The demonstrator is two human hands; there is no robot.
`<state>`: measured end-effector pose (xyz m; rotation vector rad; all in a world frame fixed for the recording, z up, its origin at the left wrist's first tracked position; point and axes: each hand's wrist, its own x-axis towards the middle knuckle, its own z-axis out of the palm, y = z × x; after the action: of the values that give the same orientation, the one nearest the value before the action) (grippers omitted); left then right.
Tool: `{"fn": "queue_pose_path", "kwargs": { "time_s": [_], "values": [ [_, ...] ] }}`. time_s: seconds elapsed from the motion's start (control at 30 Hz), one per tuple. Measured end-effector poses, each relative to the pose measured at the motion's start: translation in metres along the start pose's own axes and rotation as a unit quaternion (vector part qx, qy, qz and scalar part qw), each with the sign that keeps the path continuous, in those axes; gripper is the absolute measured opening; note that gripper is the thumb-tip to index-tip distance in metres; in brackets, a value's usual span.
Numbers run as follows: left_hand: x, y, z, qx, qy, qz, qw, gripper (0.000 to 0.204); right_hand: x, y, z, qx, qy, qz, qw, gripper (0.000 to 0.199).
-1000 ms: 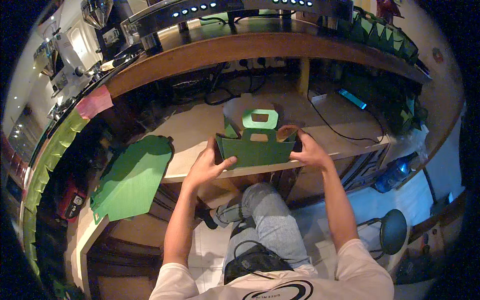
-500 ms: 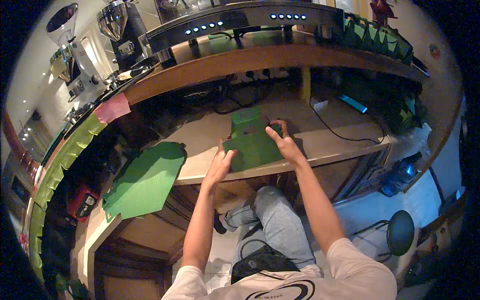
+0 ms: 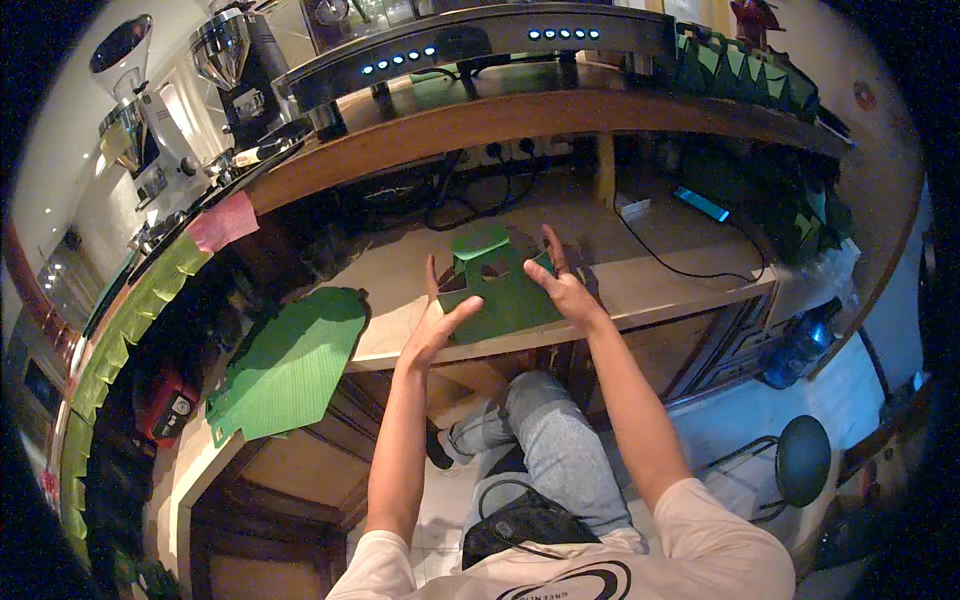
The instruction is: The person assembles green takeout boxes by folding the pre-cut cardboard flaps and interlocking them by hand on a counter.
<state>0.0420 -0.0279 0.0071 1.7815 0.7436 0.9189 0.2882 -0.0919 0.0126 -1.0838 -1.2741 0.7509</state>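
Note:
A green cardboard piece (image 3: 515, 312) with cut-outs and a raised flap at its far end is held between my hands over the counter's front edge. My left hand (image 3: 434, 325) is at its left side, thumb lying over the card and index finger stretched up outside the edge. At the right side, my right hand (image 3: 570, 292) has its thumb on the card and its fingers pointing up beyond it. The other fingers are partly hidden. To the left lies a stack of flat green corrugated sheets (image 3: 290, 365), overhanging the counter's edge.
Above the wooden counter (image 3: 660, 275) runs a shelf (image 3: 400, 140) bearing a coffee machine (image 3: 490, 45) and grinders (image 3: 150, 140). A lit phone (image 3: 702, 204) and a cable lie at the right. Folded green pieces (image 3: 745, 75) stand in a row. A stool (image 3: 803, 460) is on the floor.
My fingers have spread and stretched upward at both sides of the cardboard piece. Its far flap stands more raised and catches more light. The stack at the left has stayed put.

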Motion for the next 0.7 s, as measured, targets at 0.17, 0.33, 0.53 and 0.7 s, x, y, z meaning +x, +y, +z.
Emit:
{"fn": "queue_pose_path", "kwargs": {
  "time_s": [0.17, 0.33, 0.53, 0.7],
  "values": [
    [0.003, 0.006, 0.006, -0.167, -0.006, -0.014, 0.986, 0.125, -0.006, 0.003, -0.003, -0.026, -0.057, -0.031, 0.998, 0.059],
    [0.005, -0.022, -0.029, -0.188, -0.027, -0.076, 0.979, 0.123, -0.01, -0.005, -0.004, -0.047, -0.075, -0.069, 0.994, 0.055],
    [0.012, 0.0, -0.025, -0.216, 0.015, -0.049, 0.975, 0.113, -0.011, -0.002, -0.011, -0.047, -0.109, -0.059, 0.991, 0.071],
    [0.011, -0.003, -0.011, 0.018, 0.074, 0.026, 0.997, 0.069, -0.011, -0.005, -0.008, -0.054, -0.027, -0.017, 0.998, 0.102]
  ]
}}
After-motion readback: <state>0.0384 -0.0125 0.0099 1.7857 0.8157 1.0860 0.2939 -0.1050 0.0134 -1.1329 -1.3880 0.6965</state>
